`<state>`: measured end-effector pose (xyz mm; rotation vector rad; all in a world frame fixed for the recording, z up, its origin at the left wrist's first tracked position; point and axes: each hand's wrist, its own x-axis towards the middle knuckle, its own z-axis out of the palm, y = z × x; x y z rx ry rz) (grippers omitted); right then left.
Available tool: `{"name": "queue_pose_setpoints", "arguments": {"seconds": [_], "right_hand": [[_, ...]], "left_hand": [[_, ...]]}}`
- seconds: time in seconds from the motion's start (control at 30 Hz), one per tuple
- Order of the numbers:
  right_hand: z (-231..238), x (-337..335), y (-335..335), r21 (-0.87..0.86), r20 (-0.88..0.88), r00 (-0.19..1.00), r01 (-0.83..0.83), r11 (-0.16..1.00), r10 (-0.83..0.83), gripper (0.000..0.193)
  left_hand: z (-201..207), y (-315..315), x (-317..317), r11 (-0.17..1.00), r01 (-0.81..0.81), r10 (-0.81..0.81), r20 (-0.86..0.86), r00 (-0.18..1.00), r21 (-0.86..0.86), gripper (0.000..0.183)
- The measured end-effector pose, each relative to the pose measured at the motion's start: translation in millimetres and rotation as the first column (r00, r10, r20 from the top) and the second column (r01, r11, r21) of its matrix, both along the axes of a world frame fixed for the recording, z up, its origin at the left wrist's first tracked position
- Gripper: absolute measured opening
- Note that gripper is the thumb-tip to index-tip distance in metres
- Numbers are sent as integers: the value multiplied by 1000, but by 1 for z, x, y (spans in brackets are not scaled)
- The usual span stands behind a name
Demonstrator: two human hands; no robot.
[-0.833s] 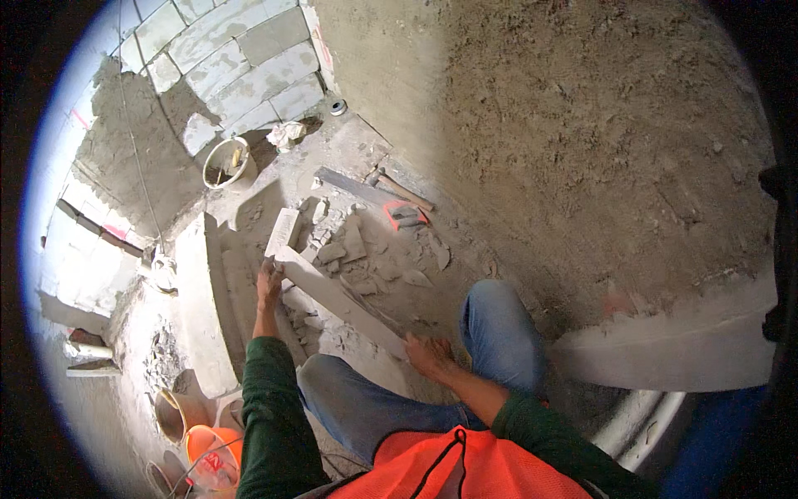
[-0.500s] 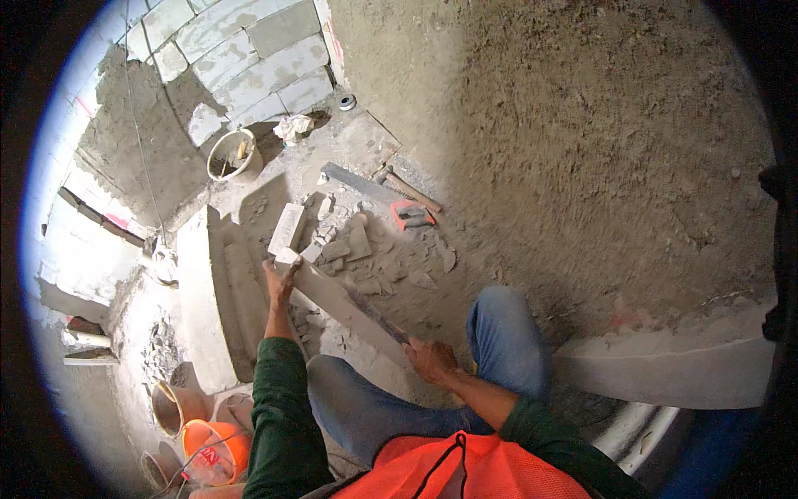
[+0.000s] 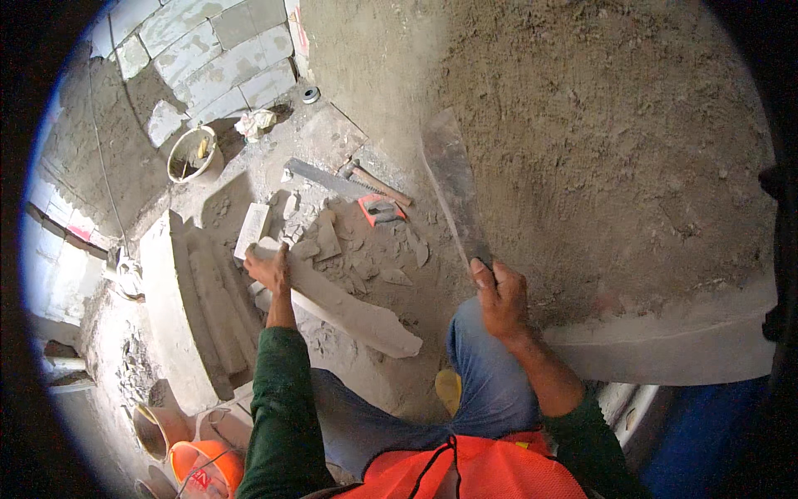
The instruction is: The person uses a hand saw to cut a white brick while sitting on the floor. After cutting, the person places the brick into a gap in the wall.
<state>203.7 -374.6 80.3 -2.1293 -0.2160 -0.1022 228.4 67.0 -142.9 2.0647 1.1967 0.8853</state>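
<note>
My right hand (image 3: pixel 502 301) is closed round the dark handle of a machete (image 3: pixel 454 183), raised above my right knee with its broad, dusty blade pointing up and away. My left hand (image 3: pixel 270 268) grips the far end of a long pale grey block piece (image 3: pixel 349 306), which slants from that hand toward my knees. The near end of this piece is rough and uneven. Machete and block are apart. Just beyond my left hand lies a smaller white block (image 3: pixel 253 229), with broken chips (image 3: pixel 328 237) around it.
A handsaw with a red-and-black handle (image 3: pixel 381 210) and a hammer (image 3: pixel 378 182) lie on the dusty ground ahead. Farther left stands a bucket (image 3: pixel 194 156). A large pale slab (image 3: pixel 174 308) is at my left, with an orange bucket (image 3: pixel 204 470) below it. A rough wall (image 3: pixel 615 150) rises at right.
My right hand has lifted the machete off the block piece, up and to the right. The left hand keeps its grip. The whole view has shifted slightly.
</note>
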Motion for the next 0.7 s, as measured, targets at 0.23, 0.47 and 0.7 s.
{"name": "queue_pose_setpoints", "arguments": {"seconds": [0.23, 0.47, 0.7], "right_hand": [[-7, 37, -39, -168, -3, 994, -112, 980, 113, 46], [-101, 55, -33, -529, -334, 888, -455, 716, 317, 40], [-245, 21, -21, -632, -213, 655, -658, 409, 725, 39]], "left_hand": [[-6, 9, -17, 991, -131, 131, 172, 976, -11, 78], [-13, 11, -7, 989, -146, 147, 120, 982, -12, 78], [-23, 17, -22, 991, -131, 129, 121, 984, 12, 46]]}}
